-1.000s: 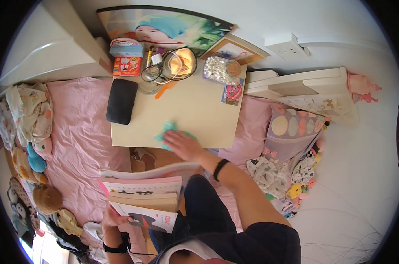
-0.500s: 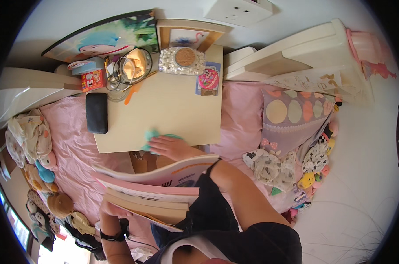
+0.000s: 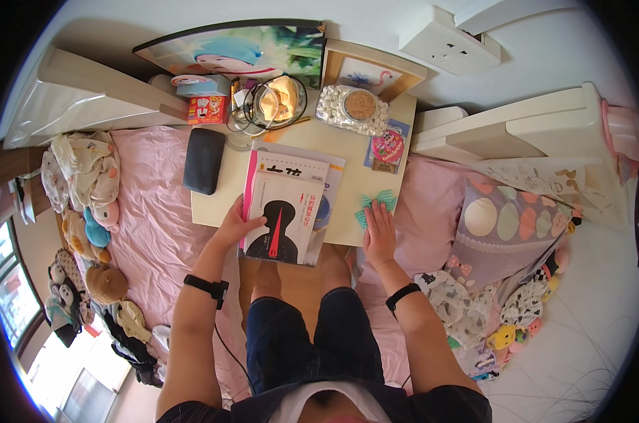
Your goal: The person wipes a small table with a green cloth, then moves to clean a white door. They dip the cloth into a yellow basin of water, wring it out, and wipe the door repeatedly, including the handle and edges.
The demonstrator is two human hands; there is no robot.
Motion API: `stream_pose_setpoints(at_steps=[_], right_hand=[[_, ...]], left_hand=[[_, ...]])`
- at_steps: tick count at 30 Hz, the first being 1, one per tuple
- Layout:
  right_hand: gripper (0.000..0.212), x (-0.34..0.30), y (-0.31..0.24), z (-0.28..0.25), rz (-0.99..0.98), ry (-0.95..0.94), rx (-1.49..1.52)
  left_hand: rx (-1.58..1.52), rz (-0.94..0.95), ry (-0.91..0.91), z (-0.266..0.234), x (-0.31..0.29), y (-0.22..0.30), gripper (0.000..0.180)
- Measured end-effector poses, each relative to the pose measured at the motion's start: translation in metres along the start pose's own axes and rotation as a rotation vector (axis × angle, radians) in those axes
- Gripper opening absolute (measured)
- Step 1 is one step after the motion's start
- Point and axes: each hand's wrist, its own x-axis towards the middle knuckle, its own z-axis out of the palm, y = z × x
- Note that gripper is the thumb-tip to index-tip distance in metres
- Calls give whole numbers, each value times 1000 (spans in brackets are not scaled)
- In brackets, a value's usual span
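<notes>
My left hand (image 3: 238, 224) grips a stack of books (image 3: 291, 211) by its left edge, thumb on the top cover. The top book is white with a black keyhole-like figure and a red spike; larger books show beneath it. The stack overlaps the near part of a cream table (image 3: 356, 169). Near the table's right edge, my right hand (image 3: 380, 229) presses a green striped cloth (image 3: 377, 204) to the top, fingers stretched over it. The palm side of that hand is hidden.
A black case (image 3: 204, 161) lies at the table's left edge. Behind stand a red box (image 3: 208, 110), coiled cable around a lamp-like object (image 3: 278, 100), a jar of white pebbles (image 3: 352, 111) and framed pictures. A pink round item (image 3: 388, 146) lies at right. Pink bedding (image 3: 157, 197) surrounds the table.
The books have swung forward from near my body to over the table, now seen from their cover. My right hand and the cloth have shifted to the table's right side. The view has shifted too.
</notes>
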Motion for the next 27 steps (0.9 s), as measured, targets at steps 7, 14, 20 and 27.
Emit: stream_pose_setpoints(at_steps=[7, 14, 20, 27], right_hand=[[59, 3, -6, -9, 11, -58, -5], [59, 16, -23, 1, 48, -60, -2], [58, 22, -28, 4, 41, -50, -41], [54, 5, -31, 9, -15, -156, 11]], left_hand=[[-53, -38, 80, 3, 5, -15, 65], [-86, -33, 143, 10, -2, -13, 62], [-106, -44, 126, 12, -7, -3, 60], [223, -9, 383, 26, -2, -13, 58]])
